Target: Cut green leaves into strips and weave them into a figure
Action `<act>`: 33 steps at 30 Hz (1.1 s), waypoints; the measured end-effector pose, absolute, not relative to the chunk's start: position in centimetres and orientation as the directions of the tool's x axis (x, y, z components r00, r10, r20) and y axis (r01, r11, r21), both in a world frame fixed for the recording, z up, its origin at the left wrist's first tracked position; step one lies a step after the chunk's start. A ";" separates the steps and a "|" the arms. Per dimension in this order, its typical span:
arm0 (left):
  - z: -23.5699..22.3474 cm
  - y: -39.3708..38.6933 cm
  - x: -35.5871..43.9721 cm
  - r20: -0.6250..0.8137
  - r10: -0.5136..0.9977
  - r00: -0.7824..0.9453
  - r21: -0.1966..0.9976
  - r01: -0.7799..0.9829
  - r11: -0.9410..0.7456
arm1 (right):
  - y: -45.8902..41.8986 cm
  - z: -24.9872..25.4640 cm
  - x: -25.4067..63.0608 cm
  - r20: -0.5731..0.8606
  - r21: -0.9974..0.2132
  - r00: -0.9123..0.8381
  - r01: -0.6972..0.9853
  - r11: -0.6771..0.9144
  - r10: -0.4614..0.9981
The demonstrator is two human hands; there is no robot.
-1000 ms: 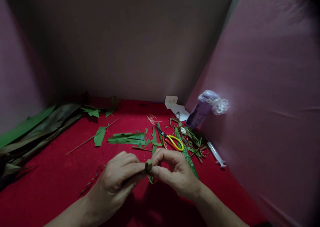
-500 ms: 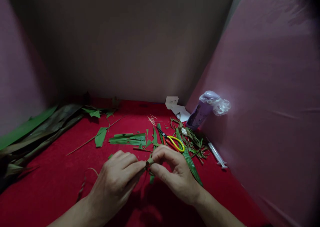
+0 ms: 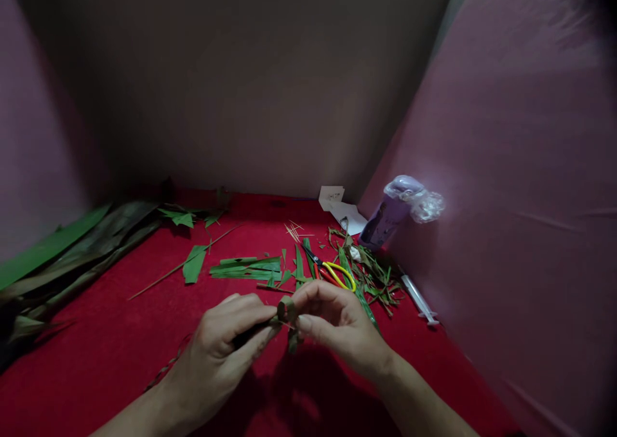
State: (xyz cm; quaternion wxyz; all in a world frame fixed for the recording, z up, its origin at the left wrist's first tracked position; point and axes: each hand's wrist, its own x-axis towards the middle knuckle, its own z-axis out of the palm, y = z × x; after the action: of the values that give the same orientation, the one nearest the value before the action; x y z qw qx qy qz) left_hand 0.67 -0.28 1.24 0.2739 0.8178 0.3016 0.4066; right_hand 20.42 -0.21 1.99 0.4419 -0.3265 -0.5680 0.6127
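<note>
Between my two hands is a small curled strip of green-brown leaf (image 3: 286, 307), looped at the top, with a darker end hanging below. My left hand (image 3: 231, 344) is closed and pinches the strip's left side between thumb and forefinger. From the right, the thumb and fingertips of my right hand (image 3: 340, 331) close on the loop's other edge. A thin twisted brown cord (image 3: 166, 366) shows partly behind my left wrist. Just beyond my right hand lie scissors (image 3: 340, 275) with a yellow and a red handle. What sits inside my left fingers is hidden.
Cut green leaf strips (image 3: 245, 268) lie on the red cloth (image 3: 96, 360), near several toothpicks (image 3: 293, 231). At right are a heap of leaf scraps (image 3: 376, 276), a syringe (image 3: 418, 301), and a purple cup (image 3: 388, 218) with plastic wrap. Long leaves (image 3: 72, 257) lie far left.
The leaf strip has turned, so its loop now stands more open and higher between my fingers. My left thumb has shifted lower, away from the forefinger. The things on the cloth stay put.
</note>
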 end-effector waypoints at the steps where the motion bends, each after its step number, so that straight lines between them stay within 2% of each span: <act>1: 1.3 -0.3 0.7 0.495 0.726 0.477 0.708 0.264 -0.655 | -0.3 2.0 20.4 0.103 -0.989 -0.390 -0.137 0.053 0.915; 7: 1.4 -0.2 0.8 0.506 0.735 0.452 0.721 0.247 -0.647 | -0.3 1.7 20.2 0.067 -0.998 -0.336 -0.035 0.059 0.939; 15: 1.2 -0.3 0.9 0.521 0.700 0.490 0.657 0.294 -0.694 | -0.5 1.7 19.6 0.125 -0.986 -0.283 -0.145 0.086 0.951; 21: 1.2 -0.2 0.9 0.521 0.692 0.500 0.659 0.280 -0.698 | -0.6 1.8 19.7 0.221 -0.975 -0.259 -0.082 0.206 0.940; 27: 1.3 -0.3 0.9 0.481 0.696 0.534 0.657 0.305 -0.689 | -0.7 1.8 19.4 0.204 -0.976 -0.273 -0.137 0.172 0.940; 33: 1.1 -0.4 0.9 0.477 0.695 0.538 0.635 0.335 -0.696 | -0.9 1.6 19.5 0.349 -0.923 -0.232 0.083 0.376 0.908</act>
State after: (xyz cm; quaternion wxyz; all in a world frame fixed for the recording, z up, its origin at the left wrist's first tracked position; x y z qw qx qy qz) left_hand 0.85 -0.44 1.09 0.2425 0.8427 0.3057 0.3711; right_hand 19.49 -0.92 1.57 0.4952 -0.3724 -0.6653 0.4165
